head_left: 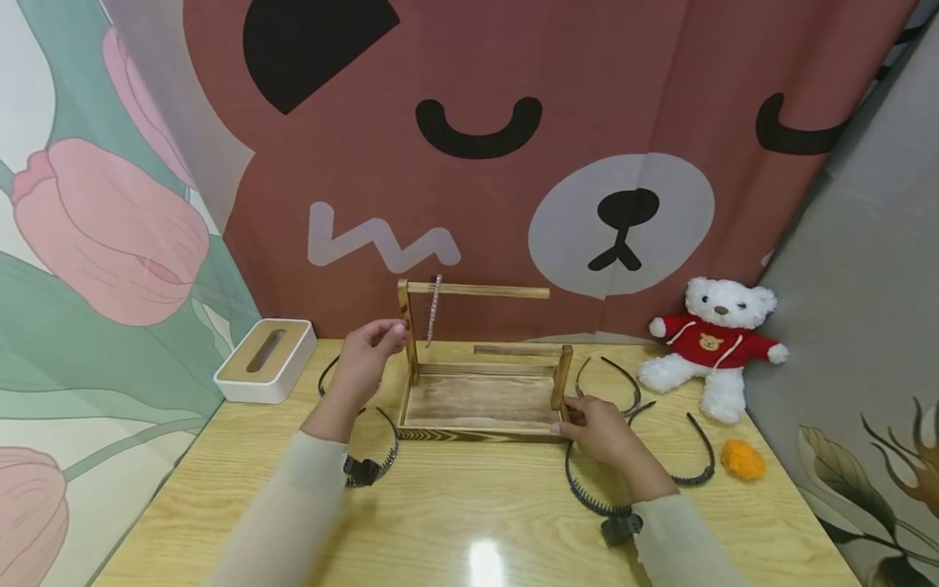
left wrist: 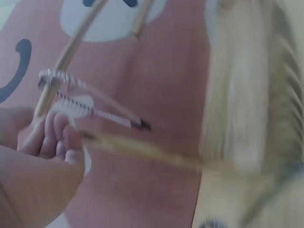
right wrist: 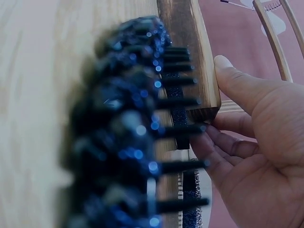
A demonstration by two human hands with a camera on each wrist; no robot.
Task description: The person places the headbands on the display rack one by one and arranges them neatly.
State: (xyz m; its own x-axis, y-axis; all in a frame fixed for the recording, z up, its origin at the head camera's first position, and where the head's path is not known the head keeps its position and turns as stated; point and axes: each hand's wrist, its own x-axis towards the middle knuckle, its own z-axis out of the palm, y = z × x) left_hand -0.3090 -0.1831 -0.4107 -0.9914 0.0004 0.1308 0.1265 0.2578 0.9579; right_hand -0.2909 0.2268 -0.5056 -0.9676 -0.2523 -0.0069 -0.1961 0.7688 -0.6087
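A wooden two-bar rack (head_left: 480, 399) stands on the table. Over its upper bar (head_left: 491, 290), close to the left post, hangs a pale pink beaded headband (head_left: 434, 310). My left hand (head_left: 355, 363) is beside that post with fingers bent; I see nothing held in it. In the left wrist view the same headband (left wrist: 61, 76) hangs just past the bent fingers (left wrist: 61, 126). With its thumb and fingers my right hand (head_left: 601, 432) grips the rack's right front corner. A dark toothed headband with blue glitter (right wrist: 137, 95) looms close in the right wrist view.
Dark toothed headbands lie on both sides of the rack, one at left (head_left: 394, 444) and several at right (head_left: 587, 499). A white tissue box (head_left: 267, 383) is back left. A white teddy bear (head_left: 710, 342) sits back right, with an orange fluffy ball (head_left: 742, 460) in front.
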